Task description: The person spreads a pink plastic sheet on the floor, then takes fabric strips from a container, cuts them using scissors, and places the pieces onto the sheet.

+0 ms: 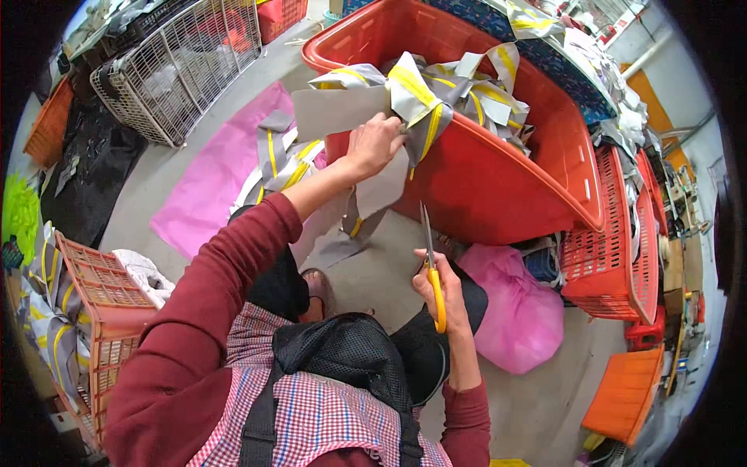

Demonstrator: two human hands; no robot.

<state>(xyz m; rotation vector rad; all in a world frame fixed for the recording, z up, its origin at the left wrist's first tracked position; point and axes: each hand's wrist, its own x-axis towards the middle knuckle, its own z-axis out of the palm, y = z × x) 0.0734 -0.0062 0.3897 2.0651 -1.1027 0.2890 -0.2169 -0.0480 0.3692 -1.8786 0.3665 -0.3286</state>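
My left hand (377,146) is closed on a bunch of grey fabric pieces (342,110) with yellow and white stripes, at the near rim of a large red tub (498,183). Some of the pieces hang down below the hand. In my right hand (450,289) is a pair of scissors (438,300) with yellow handles, blades pointing up and away from me. The blades look closed together and are apart from the fabric. More striped fabric pieces (490,97) are heaped inside the tub.
A pink plastic sheet (210,175) lies left of my legs, with striped pieces on it. To the right are a pink bag (513,311), red baskets (607,241) and an orange crate (625,395). A wire cage (187,66) and an orange-red basket (101,276) are on the left.
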